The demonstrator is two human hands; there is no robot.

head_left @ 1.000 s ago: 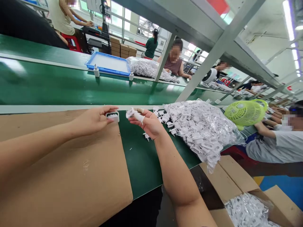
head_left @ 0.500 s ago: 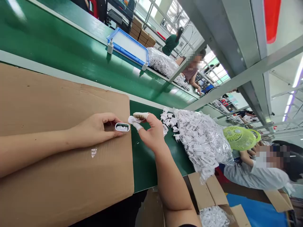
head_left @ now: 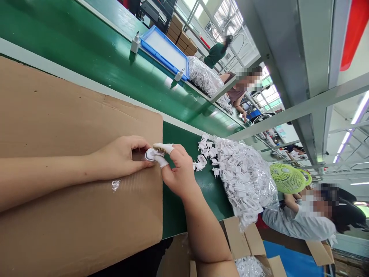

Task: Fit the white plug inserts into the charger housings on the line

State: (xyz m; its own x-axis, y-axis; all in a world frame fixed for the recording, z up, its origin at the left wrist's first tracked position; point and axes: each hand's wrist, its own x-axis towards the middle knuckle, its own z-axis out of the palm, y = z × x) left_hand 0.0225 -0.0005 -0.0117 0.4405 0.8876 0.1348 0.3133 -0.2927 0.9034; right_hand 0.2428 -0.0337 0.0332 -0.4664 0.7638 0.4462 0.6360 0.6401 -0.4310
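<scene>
In the head view, the left hand [head_left: 123, 156] comes in from the left, its thumb and fingers clamped on a small white housing [head_left: 147, 155] above the right part of the cardboard sheet [head_left: 86, 223]. The housing's oval face looks up, its long axis running roughly from the left fingers toward the right ones. The right hand [head_left: 180, 171] meets it from the right, thumb and forefinger in white covers [head_left: 162, 162], pinched together on a white end piece [head_left: 157, 152]. That piece lies at the oval face; whether it is seated or merely resting there, I cannot tell. Both hands are equally near the housing. Beyond the right hand, loose plug parts [head_left: 211, 152] lie on the green bench [head_left: 174, 223], beside a clear bag of similar parts [head_left: 245, 173].
</scene>
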